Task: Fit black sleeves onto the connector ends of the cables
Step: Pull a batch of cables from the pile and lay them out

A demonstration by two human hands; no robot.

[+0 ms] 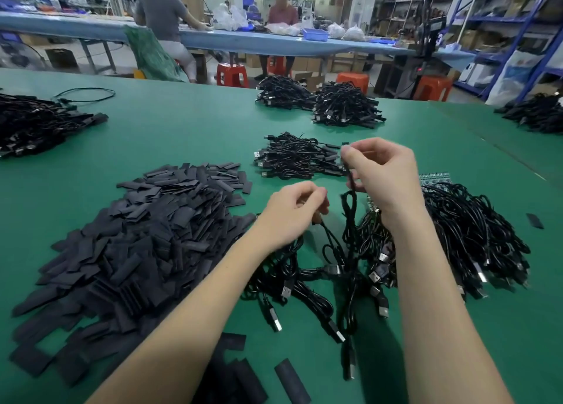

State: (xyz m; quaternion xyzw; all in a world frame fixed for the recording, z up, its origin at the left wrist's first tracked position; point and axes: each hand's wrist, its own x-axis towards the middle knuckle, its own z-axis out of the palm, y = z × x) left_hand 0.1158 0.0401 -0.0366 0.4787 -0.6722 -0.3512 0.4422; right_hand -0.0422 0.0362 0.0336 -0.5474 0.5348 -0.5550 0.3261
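Note:
A large heap of flat black sleeves [143, 239] covers the green table [189, 129] on the left. My left hand [292, 213] is closed on a black cable [330, 240] just right of that heap. Higher up, my right hand [380, 172] pinches the end of another black cable [350, 190], which hangs down in a loop; whether a sleeve is on it cannot be told. A tangle of loose USB cables [457, 239] lies under and to the right of my hands. A small pile of cables [297, 156] sits just beyond them.
More cable piles lie at the far left [36, 123], far middle [332, 103] and far right [539, 114]. A few loose sleeves [292, 379] rest near the front edge. A small circuit board [434, 178] shows behind my right hand. Two people sit at a blue bench [259, 42] beyond.

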